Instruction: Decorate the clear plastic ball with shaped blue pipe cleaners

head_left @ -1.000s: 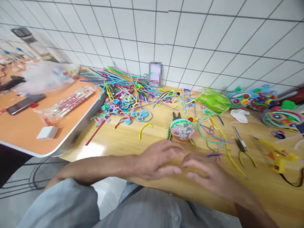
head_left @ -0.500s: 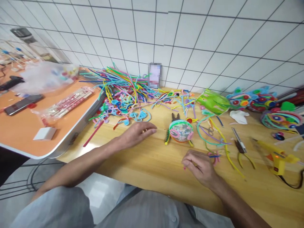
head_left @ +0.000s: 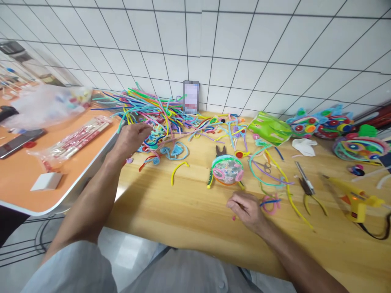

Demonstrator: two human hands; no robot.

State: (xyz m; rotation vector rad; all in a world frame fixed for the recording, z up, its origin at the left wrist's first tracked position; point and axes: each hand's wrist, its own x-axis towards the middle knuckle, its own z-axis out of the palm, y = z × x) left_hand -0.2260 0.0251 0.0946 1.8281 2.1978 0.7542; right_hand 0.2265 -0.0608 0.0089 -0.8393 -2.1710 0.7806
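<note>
Grip of left hand [head_left: 131, 136] can't be read; pile of pipe cleaners [head_left: 161, 109] partly covered by it. Right palm hidden by curled fingers on right hand [head_left: 249, 209]. Phone screen [head_left: 191, 97] pixelated. Plastic bag [head_left: 42, 106] contents blurred. Bottle [head_left: 26, 61], orange desk [head_left: 18, 175] cut off at left edge.

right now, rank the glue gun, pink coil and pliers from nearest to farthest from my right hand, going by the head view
From the right hand:
1. pink coil, just to its right
2. pliers, further right, handles toward you
3. glue gun, farthest right, past the pliers
</note>
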